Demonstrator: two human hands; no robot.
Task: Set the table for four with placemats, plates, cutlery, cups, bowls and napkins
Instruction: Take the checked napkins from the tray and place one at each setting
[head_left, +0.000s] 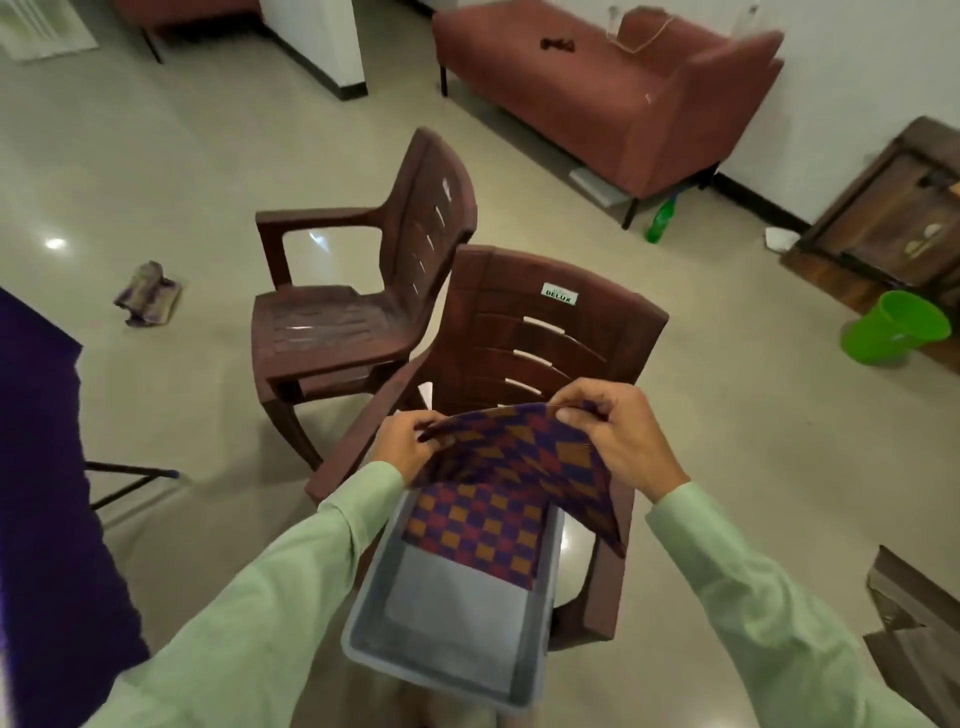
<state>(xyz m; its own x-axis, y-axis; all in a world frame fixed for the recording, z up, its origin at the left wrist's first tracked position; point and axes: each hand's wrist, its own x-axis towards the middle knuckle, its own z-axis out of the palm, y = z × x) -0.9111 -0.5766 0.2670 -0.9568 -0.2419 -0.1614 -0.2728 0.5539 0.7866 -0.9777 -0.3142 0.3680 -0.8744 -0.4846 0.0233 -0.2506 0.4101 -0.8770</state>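
Fingers (574, 414) of left hand (402, 441), right hand (626, 441) pinch placemat (519, 457), half-hiding bin (363, 618).

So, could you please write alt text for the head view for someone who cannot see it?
The left hand and right hand pinch the top edge of a purple-and-orange checkered cloth above a grey tub on a brown plastic chair. Behind stand a second chair, a red sofa and a green bucket.

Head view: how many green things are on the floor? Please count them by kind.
Green plastic bucket: 1
Green plastic bottle: 1
Total: 2
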